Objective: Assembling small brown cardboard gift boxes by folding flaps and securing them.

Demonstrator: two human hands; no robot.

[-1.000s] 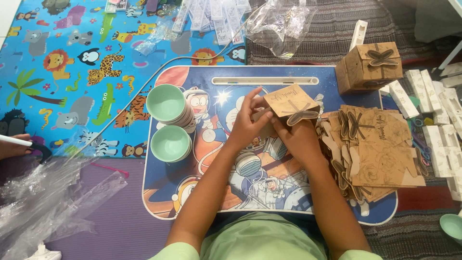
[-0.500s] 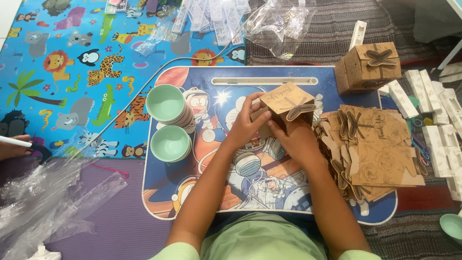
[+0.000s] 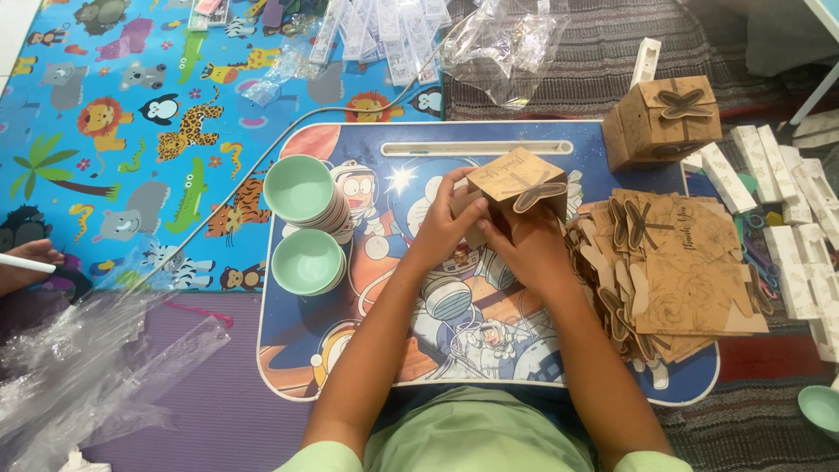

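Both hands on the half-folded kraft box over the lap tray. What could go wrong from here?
1. The small brown box is pinched between left hand and right hand; too hard a squeeze could crease its thin card walls or butterfly tab.
2. The stack of flat box blanks lies right beside the right forearm; a sideways nudge might push some off the tray.
3. The two stacks of green bowls near the left forearm could tip.

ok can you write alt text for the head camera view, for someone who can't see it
Seen from above, a person's left hand and right hand hold a small brown cardboard box over a space-themed lap table. Flat box blanks lie to the right, two stacks of mint green bowls to the left.
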